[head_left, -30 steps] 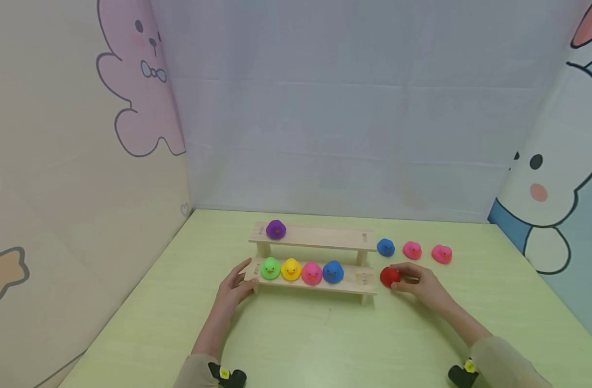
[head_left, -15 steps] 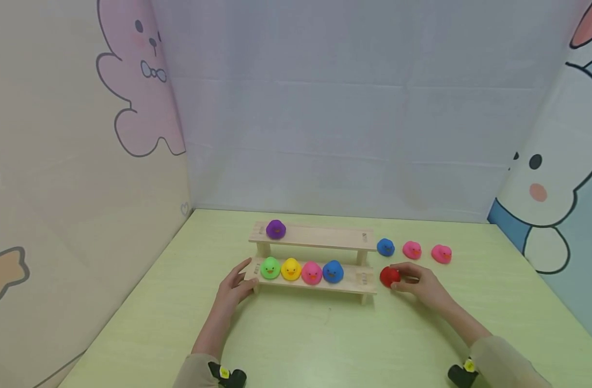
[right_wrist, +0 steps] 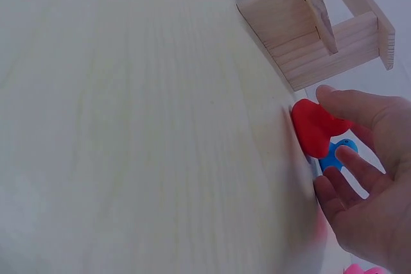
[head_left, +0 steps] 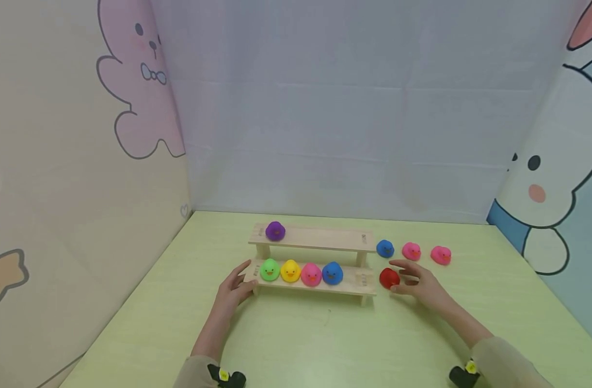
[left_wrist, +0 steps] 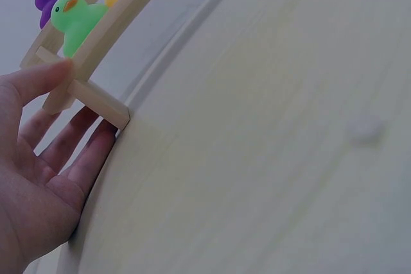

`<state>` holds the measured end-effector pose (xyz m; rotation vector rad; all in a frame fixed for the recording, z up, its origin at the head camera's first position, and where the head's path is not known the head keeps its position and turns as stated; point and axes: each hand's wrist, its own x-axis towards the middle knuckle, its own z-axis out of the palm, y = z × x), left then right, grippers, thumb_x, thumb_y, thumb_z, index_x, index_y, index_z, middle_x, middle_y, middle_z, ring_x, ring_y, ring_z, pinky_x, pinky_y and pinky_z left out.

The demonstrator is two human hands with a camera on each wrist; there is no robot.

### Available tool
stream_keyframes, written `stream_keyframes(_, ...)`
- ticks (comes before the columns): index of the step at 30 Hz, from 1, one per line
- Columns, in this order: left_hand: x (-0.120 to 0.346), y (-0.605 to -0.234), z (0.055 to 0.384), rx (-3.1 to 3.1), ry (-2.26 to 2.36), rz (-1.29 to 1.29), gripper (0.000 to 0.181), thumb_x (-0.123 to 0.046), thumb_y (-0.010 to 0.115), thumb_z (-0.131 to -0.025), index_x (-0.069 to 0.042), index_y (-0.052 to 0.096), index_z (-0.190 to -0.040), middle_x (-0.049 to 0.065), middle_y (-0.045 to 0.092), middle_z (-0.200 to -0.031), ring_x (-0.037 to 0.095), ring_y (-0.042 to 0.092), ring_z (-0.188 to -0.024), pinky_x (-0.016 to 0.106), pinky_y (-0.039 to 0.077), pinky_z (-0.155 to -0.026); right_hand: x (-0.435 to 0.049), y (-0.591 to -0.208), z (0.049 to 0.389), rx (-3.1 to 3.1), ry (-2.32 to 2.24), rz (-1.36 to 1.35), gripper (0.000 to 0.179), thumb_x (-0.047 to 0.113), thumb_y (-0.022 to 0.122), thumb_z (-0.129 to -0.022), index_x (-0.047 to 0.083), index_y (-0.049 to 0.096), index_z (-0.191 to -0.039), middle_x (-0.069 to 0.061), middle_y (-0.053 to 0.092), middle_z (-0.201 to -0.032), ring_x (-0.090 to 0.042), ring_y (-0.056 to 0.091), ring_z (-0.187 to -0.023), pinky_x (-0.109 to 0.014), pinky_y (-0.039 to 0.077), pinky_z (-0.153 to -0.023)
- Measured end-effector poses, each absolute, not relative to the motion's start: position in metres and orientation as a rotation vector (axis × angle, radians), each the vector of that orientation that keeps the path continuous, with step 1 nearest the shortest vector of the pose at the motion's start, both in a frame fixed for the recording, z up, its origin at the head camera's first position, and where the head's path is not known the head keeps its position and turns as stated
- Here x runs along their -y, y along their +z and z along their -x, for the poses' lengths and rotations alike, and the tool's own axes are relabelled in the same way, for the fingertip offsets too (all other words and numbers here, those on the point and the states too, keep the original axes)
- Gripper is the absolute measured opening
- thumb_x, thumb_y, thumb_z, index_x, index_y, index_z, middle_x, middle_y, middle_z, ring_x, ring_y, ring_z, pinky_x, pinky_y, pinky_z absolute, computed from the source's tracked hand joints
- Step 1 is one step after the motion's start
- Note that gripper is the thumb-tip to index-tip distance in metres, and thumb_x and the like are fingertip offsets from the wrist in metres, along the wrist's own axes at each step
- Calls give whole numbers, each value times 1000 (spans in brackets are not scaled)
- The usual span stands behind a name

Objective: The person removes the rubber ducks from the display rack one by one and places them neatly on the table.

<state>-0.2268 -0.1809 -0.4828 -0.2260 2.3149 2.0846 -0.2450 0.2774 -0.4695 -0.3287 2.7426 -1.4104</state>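
A two-tier wooden shelf (head_left: 308, 284) stands on the table. My left hand (head_left: 234, 288) holds its left end; in the left wrist view the thumb lies on the plank's corner and the other fingers are at the leg. The lower tier bears a green duck (head_left: 270, 270), a yellow duck (head_left: 291, 271), a pink duck (head_left: 311, 275) and a blue duck (head_left: 332, 273). On the upper tier sits a purple duck (head_left: 275, 231). Right of the shelf, my right hand (head_left: 424, 284) has thumb and fingers spread around a red duck (head_left: 389, 278), which rests on the table.
Behind the red duck, another blue duck (head_left: 385, 248) and two more pink ducks, one (head_left: 411, 251) left of the other (head_left: 441, 255), sit on the pale table (head_left: 296, 345). A white cloth wall (head_left: 344, 134) rises at the back, with printed side walls.
My right thumb and fingers have spread wider, away from the red duck, which stays in place. The left hand and the shelf have not moved.
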Motion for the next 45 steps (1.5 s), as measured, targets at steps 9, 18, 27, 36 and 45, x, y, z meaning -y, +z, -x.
stream_keyframes(9,181,-483,226,-2315,2086,225,63,-15,66,-98,-17,42,-156,26,56,-144,11,67,-109,31,60,-97,-277,-461,248,-2765,-1409,377,62,18,76,-92,3,50,-146,-27,47,-151,-53,47,-134,-64,49,-107)
stream_keyframes(18,181,-485,227,-2313,2084,230,62,-15,65,-99,-17,42,-156,27,56,-145,13,67,-112,34,59,-99,-269,-432,256,-2803,-1444,423,63,15,74,-93,3,47,-149,-26,46,-153,-53,45,-137,-65,46,-110)
stream_keyframes(27,181,-486,228,-2313,2073,246,62,-15,65,-99,-18,41,-157,26,56,-146,14,66,-114,37,58,-102,-260,-409,263,-2808,-1480,472,66,18,74,-94,7,45,-151,-24,43,-157,-49,44,-140,-64,44,-112)
stream_keyframes(36,181,-485,228,-2316,2085,224,63,-14,65,-99,-17,41,-157,27,55,-146,14,67,-113,34,59,-100,-246,-395,268,-2767,-1532,503,65,18,73,-94,8,44,-152,-21,43,-158,-46,42,-143,-63,43,-114)
stream_keyframes(45,181,-484,226,-2322,2087,215,63,-15,65,-99,-17,41,-157,27,56,-146,15,66,-115,34,59,-100,-229,-391,277,-2744,-1569,569,65,18,74,-94,9,46,-151,-19,45,-158,-43,43,-142,-61,43,-114)
